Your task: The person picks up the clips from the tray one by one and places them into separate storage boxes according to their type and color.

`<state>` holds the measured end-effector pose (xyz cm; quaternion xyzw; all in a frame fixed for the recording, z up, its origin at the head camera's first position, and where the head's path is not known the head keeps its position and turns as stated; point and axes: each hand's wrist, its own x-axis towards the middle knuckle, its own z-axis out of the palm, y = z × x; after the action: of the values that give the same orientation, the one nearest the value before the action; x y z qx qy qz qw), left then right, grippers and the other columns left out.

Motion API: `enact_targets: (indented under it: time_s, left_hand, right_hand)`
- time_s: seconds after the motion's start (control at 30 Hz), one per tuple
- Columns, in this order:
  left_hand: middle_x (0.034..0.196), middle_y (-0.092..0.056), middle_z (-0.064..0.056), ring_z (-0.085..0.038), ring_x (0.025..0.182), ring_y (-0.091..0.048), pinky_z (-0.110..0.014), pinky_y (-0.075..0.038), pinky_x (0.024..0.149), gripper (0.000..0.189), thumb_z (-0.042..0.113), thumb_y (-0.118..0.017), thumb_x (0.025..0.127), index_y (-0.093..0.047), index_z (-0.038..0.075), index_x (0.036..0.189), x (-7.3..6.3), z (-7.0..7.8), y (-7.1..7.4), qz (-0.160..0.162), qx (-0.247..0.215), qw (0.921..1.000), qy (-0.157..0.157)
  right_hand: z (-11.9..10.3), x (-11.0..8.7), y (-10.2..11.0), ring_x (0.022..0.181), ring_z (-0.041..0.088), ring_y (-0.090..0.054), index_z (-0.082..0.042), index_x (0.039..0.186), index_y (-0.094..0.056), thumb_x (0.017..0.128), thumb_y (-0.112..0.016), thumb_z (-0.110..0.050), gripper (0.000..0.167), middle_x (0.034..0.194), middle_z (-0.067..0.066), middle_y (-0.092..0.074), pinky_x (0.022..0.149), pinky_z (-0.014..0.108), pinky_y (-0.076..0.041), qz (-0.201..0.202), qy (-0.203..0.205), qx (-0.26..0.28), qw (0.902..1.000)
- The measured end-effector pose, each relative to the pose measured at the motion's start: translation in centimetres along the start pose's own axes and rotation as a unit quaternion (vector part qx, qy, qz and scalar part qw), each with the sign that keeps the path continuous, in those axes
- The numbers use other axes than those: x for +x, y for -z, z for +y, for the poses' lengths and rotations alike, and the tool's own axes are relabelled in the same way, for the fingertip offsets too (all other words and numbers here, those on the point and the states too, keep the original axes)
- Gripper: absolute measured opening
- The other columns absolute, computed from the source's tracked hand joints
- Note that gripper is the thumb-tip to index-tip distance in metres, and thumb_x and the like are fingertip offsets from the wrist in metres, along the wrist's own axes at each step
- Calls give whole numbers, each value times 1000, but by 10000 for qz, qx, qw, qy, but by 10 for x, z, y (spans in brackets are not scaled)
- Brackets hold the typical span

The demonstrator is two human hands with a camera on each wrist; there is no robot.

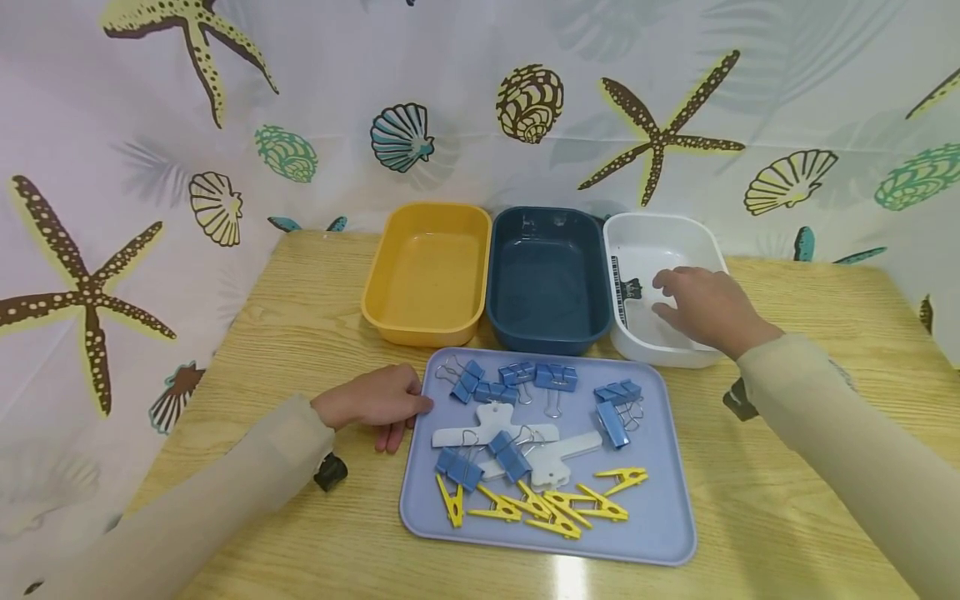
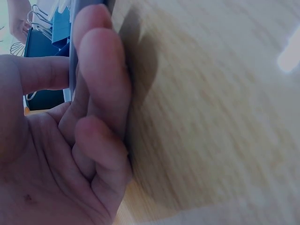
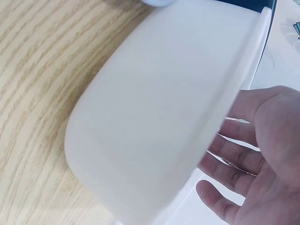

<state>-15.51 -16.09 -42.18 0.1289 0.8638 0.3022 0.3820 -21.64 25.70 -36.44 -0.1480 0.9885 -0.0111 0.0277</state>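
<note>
My left hand (image 1: 378, 402) is at the left rim of a pale lavender tray (image 1: 555, 542), the thumb on the rim and the other fingers curled against its outer side, low by the wood. My right hand (image 1: 708, 308) hovers over a white bin (image 1: 667, 354), fingers loosely bent and holding nothing. Inside that bin, at its left wall, lies a black wide-jawed clip (image 1: 632, 289) with white ruler-like marks. On the tray lie several blue binder clips (image 1: 557, 377), several yellow clothespins (image 1: 497, 506) and white wide-jawed clips (image 1: 551, 467), partly overlapping.
A yellow bin (image 1: 427, 333) and a dark blue bin (image 1: 551, 337) stand side by side, left of the white one, behind the tray on the wooden table (image 1: 300, 292). A curtain (image 1: 465, 83) printed with shells and starfish hangs behind.
</note>
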Motion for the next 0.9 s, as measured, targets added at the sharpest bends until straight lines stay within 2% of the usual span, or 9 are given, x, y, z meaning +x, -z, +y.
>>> enact_targets:
  time_s: [0.4, 0.6, 0.9]
  left_hand:
    - [49, -63, -12, -19, 36, -59, -30, -50, 43, 38, 23, -50, 98, -60, 2, 68, 0, -1, -1, 11, -7, 10000, -33]
    - [48, -62, -12, -19, 35, -58, -32, -50, 42, 38, 22, -49, 97, -60, 2, 67, 1, -2, 0, -16, -65, 9999, -116]
    - [48, -62, -11, -18, 35, -58, -30, -49, 42, 35, 21, -50, 95, -60, 2, 67, 2, -3, 0, 23, 99, 9998, -179]
  right_hand:
    - [-6, -7, 6, 100, 40, -64, 2, 119, -61, 89, -65, -19, 37, 109, 21, -68, 84, 55, -50, 64, 41, 22, 10000]
    - [-8, -11, 8, 97, 38, -65, 1, 117, -62, 88, -66, -18, 36, 107, 20, -69, 82, 53, -51, 218, 122, 33, 9997]
    - [-13, -15, 9, 95, 38, -65, 1, 116, -62, 89, -65, -19, 35, 106, 20, -69, 82, 53, -52, 316, 218, -26, 9993]
